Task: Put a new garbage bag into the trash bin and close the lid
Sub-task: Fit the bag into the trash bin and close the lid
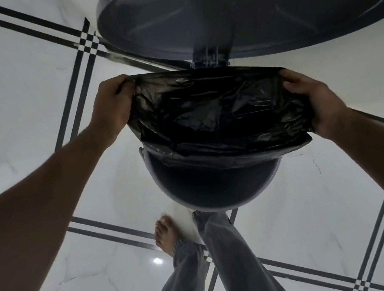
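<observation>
Nearest the camera, one trouser leg (233, 253) is being run forward to the foot of the trash bin (217, 192), where the foot itself is hidden under the bin wall; a pedal is probably being pressed there, which would explain why the lid (250, 4) is being held up and tipped back on its hinge (209, 60) at the far edge of the rim. The other foot (165, 234) is being rested bare on the tiled floor (21, 85), just beside the bin's near wall.

Above the rim, the black garbage bag (215, 110) is being stretched wide between the two hands, evidently so that its mouth can be fitted over the rim. The bag is not yet being seated all round: its far and side portions are being spread across the opening, while the near arc of the rim and the dark inside wall below it are being left uncovered.

At the left edge of the bag, the film is being pinched by the left hand (110, 108), with the fingers curled over the gathered hem and the plastic bunched beneath them. At the right edge, the bag is being gripped by the right hand (319, 100); the thumb is being laid on top of the film and the remaining fingers are being wrapped underneath, out of sight.
</observation>
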### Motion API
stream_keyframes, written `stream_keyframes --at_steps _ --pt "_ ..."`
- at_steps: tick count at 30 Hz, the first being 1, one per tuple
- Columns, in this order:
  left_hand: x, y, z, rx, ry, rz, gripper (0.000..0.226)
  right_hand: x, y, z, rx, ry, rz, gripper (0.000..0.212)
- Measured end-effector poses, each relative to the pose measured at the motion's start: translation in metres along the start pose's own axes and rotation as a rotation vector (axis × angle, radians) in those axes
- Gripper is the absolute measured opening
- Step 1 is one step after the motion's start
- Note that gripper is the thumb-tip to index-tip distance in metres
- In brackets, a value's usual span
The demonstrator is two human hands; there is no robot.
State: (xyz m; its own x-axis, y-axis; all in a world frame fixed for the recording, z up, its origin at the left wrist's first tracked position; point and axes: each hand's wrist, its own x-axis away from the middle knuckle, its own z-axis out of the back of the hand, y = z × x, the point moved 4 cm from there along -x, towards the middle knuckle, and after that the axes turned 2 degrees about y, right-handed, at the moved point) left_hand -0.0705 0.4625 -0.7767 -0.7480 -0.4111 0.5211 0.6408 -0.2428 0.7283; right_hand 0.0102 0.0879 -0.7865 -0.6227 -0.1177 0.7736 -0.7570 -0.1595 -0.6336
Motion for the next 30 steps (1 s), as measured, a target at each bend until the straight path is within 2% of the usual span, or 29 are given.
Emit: stream_keyframes --at_steps 3,6,8,10,12,14,17,20,25,28,30 --pt "-0.010 -0.008 -0.010 0.046 0.020 0.207 0.026 -0.009 0.004 -0.002 -0.030 0.044 -0.083 0.036" --pt "-0.005 -0.018 -0.023 -0.048 -0.118 0.464 0.016 -0.016 0.017 -0.002 0.014 0.072 -0.262 0.033" --pt "0.001 -0.025 -0.025 -0.059 -0.178 0.530 0.014 -0.014 0.028 -0.003 0.053 0.061 -0.365 0.029" --pt "0.009 -0.029 -0.023 -0.020 -0.196 0.501 0.011 -0.009 0.039 -0.001 0.054 0.082 -0.418 0.022" --pt "0.015 -0.033 -0.016 0.035 -0.141 0.407 0.003 -0.004 0.049 0.001 0.057 0.076 -0.443 0.026" --pt "0.022 -0.037 -0.008 0.068 -0.102 0.292 0.013 0.002 0.057 0.004 0.047 0.073 -0.463 0.028" --pt "0.035 -0.042 0.000 -0.043 -0.139 0.094 0.022 0.014 0.061 0.006 -0.017 0.056 -0.448 0.016" --pt "0.053 -0.046 0.004 -0.061 -0.160 0.081 0.032 0.025 0.069 0.009 -0.034 0.073 -0.362 0.013" --pt "0.073 -0.052 0.008 0.060 -0.100 0.118 0.037 0.047 0.091 0.018 -0.067 0.124 -0.218 0.039" --pt "0.081 -0.051 0.010 0.018 -0.101 0.078 0.040 0.064 0.106 0.023 -0.133 0.164 -0.217 0.026" --pt "0.089 -0.048 0.012 -0.083 -0.101 0.025 0.046 0.076 0.117 0.025 -0.178 0.159 -0.236 0.026"
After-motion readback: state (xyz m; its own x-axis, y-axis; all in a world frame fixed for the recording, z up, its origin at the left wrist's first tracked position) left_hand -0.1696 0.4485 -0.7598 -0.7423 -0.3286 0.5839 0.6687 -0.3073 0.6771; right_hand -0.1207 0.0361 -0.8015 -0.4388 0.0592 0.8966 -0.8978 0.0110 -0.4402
